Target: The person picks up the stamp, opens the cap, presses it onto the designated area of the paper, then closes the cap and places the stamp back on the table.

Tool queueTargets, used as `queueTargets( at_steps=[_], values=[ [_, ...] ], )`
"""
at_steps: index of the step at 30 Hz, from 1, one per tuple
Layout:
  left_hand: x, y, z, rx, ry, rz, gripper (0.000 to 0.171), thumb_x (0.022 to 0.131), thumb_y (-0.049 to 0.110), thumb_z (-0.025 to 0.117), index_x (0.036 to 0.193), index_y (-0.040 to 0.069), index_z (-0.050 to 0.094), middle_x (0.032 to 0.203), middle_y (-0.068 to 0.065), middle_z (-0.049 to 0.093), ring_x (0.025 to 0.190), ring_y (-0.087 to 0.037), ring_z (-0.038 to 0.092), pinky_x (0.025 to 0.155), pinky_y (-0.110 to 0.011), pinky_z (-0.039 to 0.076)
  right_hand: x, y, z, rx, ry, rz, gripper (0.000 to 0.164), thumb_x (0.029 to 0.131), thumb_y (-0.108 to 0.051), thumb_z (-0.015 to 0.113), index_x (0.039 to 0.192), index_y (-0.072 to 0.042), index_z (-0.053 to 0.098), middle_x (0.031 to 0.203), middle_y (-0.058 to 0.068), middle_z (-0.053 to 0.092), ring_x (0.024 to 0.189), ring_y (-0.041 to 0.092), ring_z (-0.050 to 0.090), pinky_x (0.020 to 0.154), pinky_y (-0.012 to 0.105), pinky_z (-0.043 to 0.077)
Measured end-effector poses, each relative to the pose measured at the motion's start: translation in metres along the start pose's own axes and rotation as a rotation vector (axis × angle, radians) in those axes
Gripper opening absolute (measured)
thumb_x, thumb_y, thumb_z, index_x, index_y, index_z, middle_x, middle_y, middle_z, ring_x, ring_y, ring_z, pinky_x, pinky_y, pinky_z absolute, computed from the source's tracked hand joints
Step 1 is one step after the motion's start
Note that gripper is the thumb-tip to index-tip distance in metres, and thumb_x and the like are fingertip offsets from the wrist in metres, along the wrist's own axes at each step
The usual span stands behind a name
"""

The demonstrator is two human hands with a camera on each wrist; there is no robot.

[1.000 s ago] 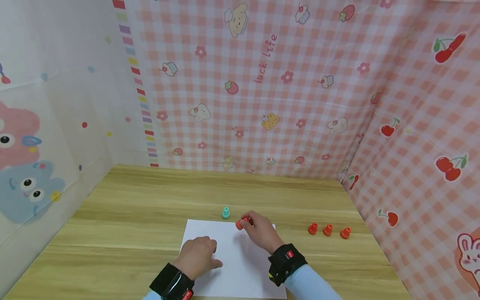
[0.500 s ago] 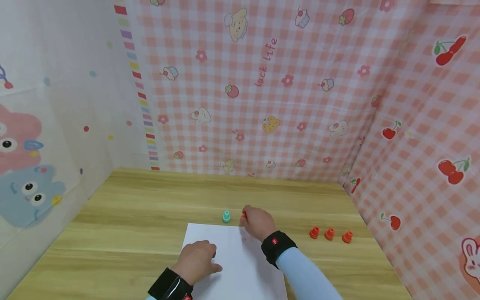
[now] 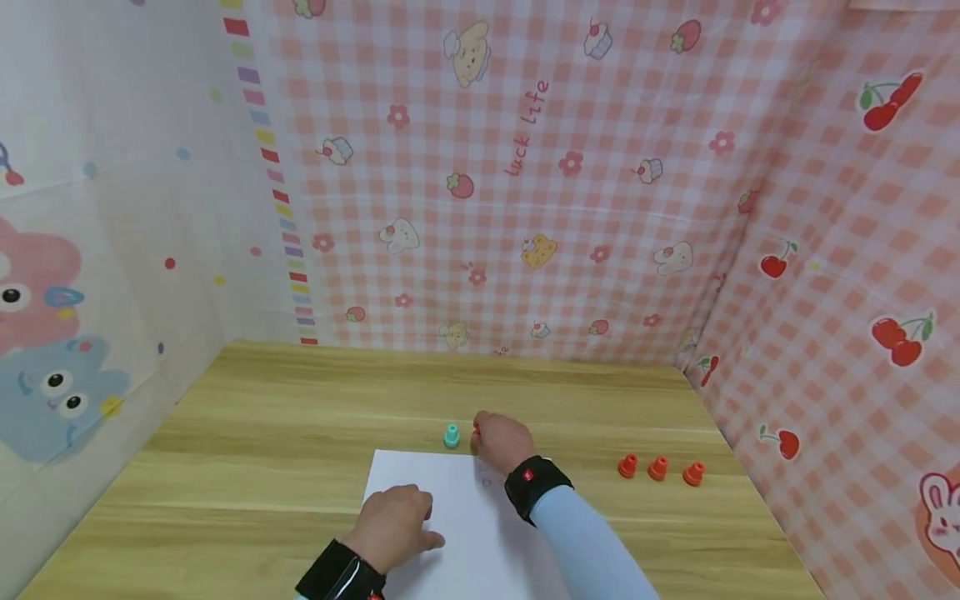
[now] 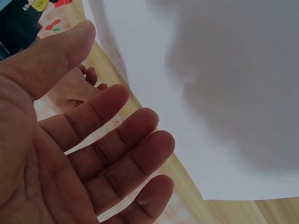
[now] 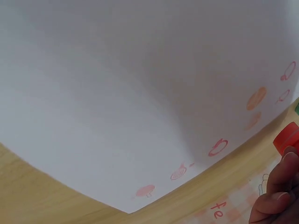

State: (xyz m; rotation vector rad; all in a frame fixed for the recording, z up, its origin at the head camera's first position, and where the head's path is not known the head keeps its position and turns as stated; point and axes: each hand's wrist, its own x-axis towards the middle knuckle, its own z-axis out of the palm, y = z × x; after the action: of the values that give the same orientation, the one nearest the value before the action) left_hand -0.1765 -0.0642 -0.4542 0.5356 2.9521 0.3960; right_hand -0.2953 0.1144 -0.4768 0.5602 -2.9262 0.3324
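My right hand (image 3: 504, 442) grips a small red stamp (image 5: 286, 139) just past the far edge of a white sheet of paper (image 3: 457, 500). In the head view the fingers mostly hide that stamp. Just left of it, a teal stamp (image 3: 452, 436) stands upright on the table. My left hand (image 3: 393, 521) is over the left part of the sheet with relaxed, spread fingers and nothing in it; the left wrist view shows its palm (image 4: 46, 177) and loosely bent fingers. Along one edge of the sheet runs a row of pink and orange prints (image 5: 218, 147).
Several more stamps are about; a red stamp (image 3: 627, 466), another red stamp (image 3: 657, 468) and a third red stamp (image 3: 693, 474) stand in a row on the wooden table (image 3: 247, 467) at right. Patterned cloth walls (image 3: 420, 183) enclose the back and sides.
My right hand has carried the red stamp from above the paper to beyond its far edge, then slightly left toward the teal stamp. My left hand has barely moved.
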Motion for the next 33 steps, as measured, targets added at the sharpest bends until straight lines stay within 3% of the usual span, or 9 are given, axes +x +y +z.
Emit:
queueTargets(
  at_steps=[5, 18, 23, 27, 33],
  values=[
    [0.000, 0.000, 0.003, 0.002, -0.001, -0.001, 0.032, 0.069, 0.039, 0.080, 0.073, 0.011, 0.065, 0.066, 0.000, 0.059, 0.061, -0.016, 0.052, 0.055, -0.036, 0.043, 0.001, 0.001, 0.008, -0.048, 0.017, -0.031, 0.014, 0.089, -0.019, 0.063, 0.094, -0.006, 0.065, 0.074, 0.004, 0.068, 0.060, 0.015, 0.056, 0.059, 0.035, 0.055],
    [0.000, 0.000, 0.002, -0.013, -0.003, -0.001, 0.031, 0.069, 0.039, 0.080, 0.074, 0.011, 0.067, 0.066, 0.000, 0.060, 0.060, -0.015, 0.051, 0.054, -0.035, 0.043, 0.005, 0.004, 0.018, -0.062, -0.017, 0.007, 0.019, 0.089, -0.022, 0.063, 0.097, -0.006, 0.065, 0.074, 0.004, 0.067, 0.060, 0.015, 0.055, 0.060, 0.035, 0.055],
    [-0.001, 0.001, 0.000, -0.014, -0.002, -0.005, 0.032, 0.069, 0.039, 0.080, 0.075, 0.011, 0.067, 0.066, 0.000, 0.060, 0.061, -0.016, 0.052, 0.055, -0.036, 0.044, 0.002, 0.002, 0.012, -0.021, -0.043, 0.040, 0.034, 0.088, -0.025, 0.065, 0.112, -0.002, 0.063, 0.082, 0.008, 0.070, 0.066, 0.018, 0.058, 0.069, 0.038, 0.057],
    [-0.001, 0.001, 0.000, -0.011, -0.006, -0.008, 0.032, 0.069, 0.039, 0.080, 0.076, 0.011, 0.067, 0.067, -0.001, 0.061, 0.062, -0.017, 0.053, 0.056, -0.036, 0.045, -0.002, 0.007, 0.005, 0.000, -0.070, 0.063, 0.038, 0.088, -0.028, 0.065, 0.114, -0.001, 0.062, 0.085, 0.009, 0.071, 0.069, 0.020, 0.059, 0.071, 0.039, 0.056],
    [-0.002, 0.001, 0.001, -0.015, 0.000, -0.009, 0.032, 0.069, 0.039, 0.080, 0.076, 0.010, 0.068, 0.067, -0.001, 0.062, 0.062, -0.017, 0.053, 0.056, -0.037, 0.045, -0.008, 0.023, -0.008, 0.018, -0.062, 0.094, 0.044, 0.087, -0.027, 0.061, 0.122, 0.000, 0.061, 0.103, 0.015, 0.073, 0.083, 0.024, 0.065, 0.078, 0.044, 0.056]
  ],
)
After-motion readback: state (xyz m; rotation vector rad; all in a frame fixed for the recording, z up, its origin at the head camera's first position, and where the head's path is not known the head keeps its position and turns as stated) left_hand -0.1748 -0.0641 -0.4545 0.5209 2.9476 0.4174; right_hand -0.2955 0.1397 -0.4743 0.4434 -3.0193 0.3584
